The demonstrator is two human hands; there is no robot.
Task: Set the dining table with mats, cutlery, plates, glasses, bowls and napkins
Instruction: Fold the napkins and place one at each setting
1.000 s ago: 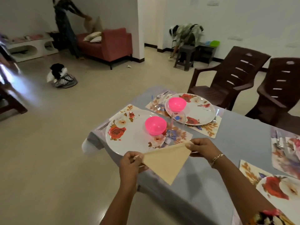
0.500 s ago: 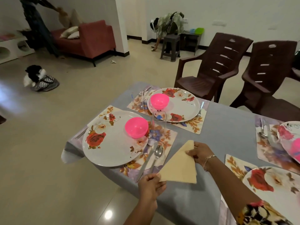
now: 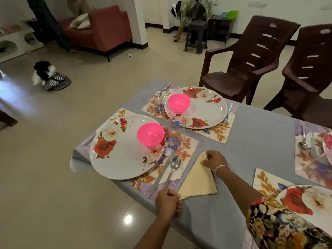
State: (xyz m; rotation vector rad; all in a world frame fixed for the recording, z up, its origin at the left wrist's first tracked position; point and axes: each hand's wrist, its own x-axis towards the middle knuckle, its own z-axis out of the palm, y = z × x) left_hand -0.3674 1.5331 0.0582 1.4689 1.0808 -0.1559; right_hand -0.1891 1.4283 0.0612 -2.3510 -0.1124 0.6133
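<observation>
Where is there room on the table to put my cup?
Bare grey cloth lies between the far plate, the napkin and the right-hand mats. Near the knife and spoon it is crowded.

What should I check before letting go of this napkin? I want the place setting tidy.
1. Napkin lying on the tablecloth: ok.
2. Napkin beside the mat, right of the spoon and knife: ok.
3. Folded into a neat triangle: ok.
4. Left hand and right hand both on its corners: ok.
5. Near corner clear of the table edge: cannot tell.
</observation>
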